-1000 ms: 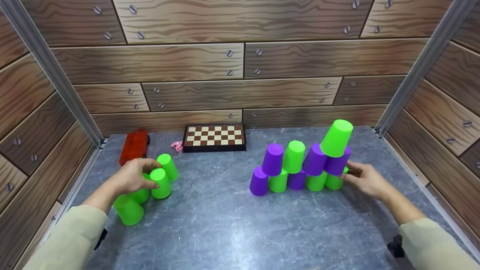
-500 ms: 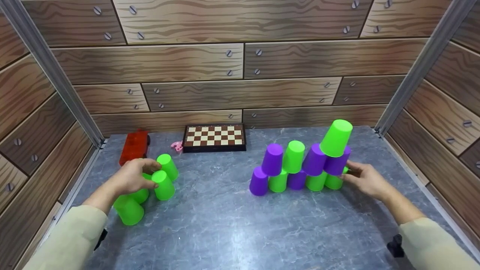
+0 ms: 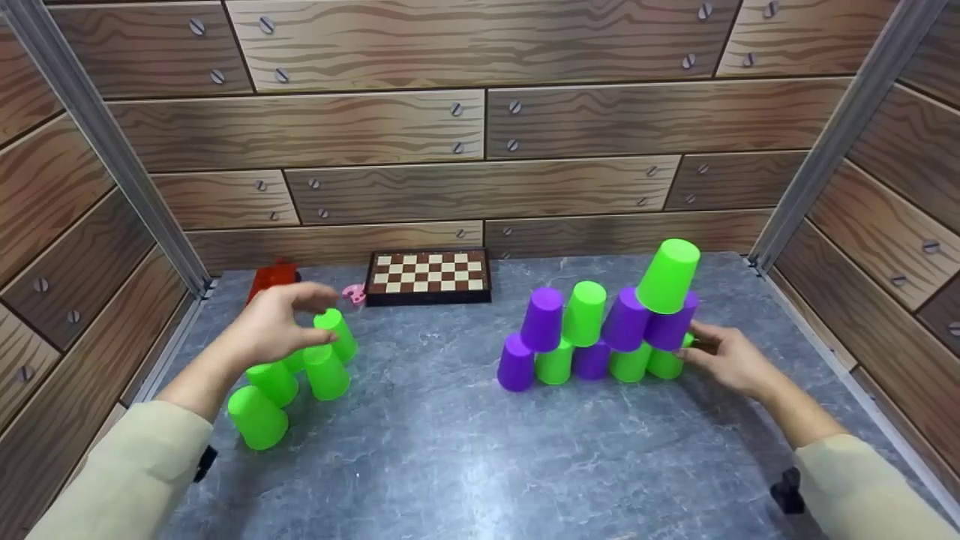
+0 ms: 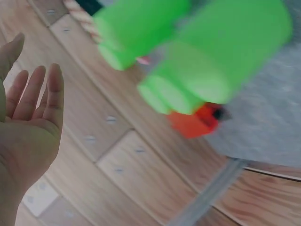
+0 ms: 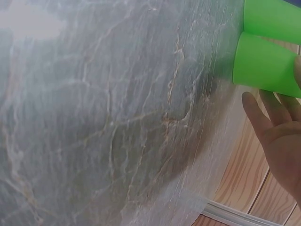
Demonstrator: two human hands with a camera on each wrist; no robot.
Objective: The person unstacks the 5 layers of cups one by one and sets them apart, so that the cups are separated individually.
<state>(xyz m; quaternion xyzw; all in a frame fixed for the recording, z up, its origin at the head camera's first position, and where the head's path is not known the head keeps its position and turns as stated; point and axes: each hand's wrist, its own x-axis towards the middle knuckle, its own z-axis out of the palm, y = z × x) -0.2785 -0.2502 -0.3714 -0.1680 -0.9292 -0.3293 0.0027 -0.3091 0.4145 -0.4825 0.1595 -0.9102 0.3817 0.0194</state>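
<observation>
Wood-print walls (image 3: 375, 127) enclose the grey surface (image 3: 450, 450). At right stands the cup stack (image 3: 622, 326) — upside down, upper cups bridging lower ones for support. The right hand (image 3: 731, 360) pinches the bottom row's end cup (image 3: 664, 365), probably to steady it; the left hand (image 3: 281, 326) hovers, fingers spread and holding nothing, over green cups (image 3: 325, 375) at left.

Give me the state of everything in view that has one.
Left hand: fingers apart, holding nothing
Right hand: fingers at the bottom row's right-end green cup; grip unclear
Green cups by left hand: standing upside down
Cup stack: standing in three tiers
Top green cup: upside down
Checkerboard: flat, squares up
Red object: partly hidden, state unclear
Pink item: lying beside checkerboard
</observation>
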